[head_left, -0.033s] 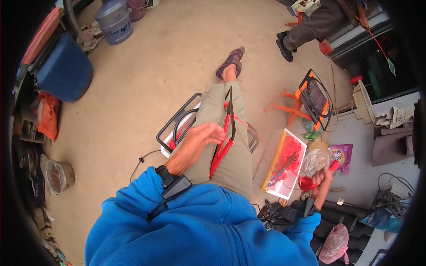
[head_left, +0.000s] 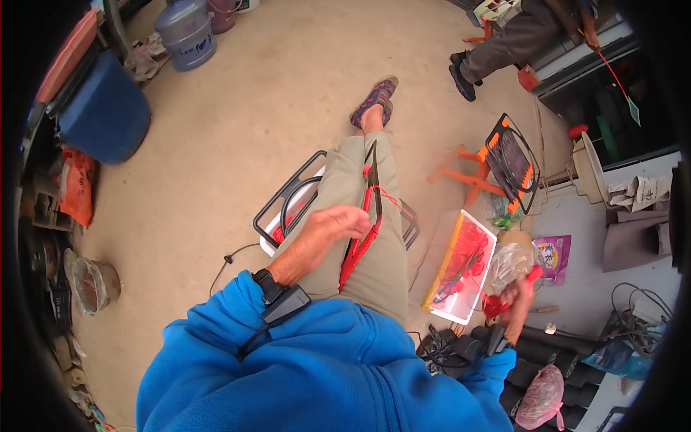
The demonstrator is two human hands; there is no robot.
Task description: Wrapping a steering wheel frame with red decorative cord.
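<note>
Across my lap lies a long, narrow black frame with a red strip (head_left: 359,253) along its lower part. Thin red cord (head_left: 387,196) is looped about its middle. My left hand (head_left: 335,225) is closed beside this frame, fingers curled and pressed together; what they pinch is hidden. Out to the right, my right hand (head_left: 515,294) is closed and blurred by motion. A red object (head_left: 494,306) shows on both sides of its fist, its kind unclear. Just left of that hand stands a white-rimmed box (head_left: 471,311) holding tangled red pieces.
An orange-and-black folding stool (head_left: 512,162) stands ahead right. Black-framed seat parts (head_left: 277,198) show beneath my legs. A purple packet (head_left: 554,259) and clear plastic bag (head_left: 511,263) lie beyond my right hand. At far right another person's hand (head_left: 591,37) holds a fly swatter (head_left: 633,110).
My right hand has moved slightly down and left with the red object. My left hand has shifted slightly right beside the frame, its fingers drawn closer together.
</note>
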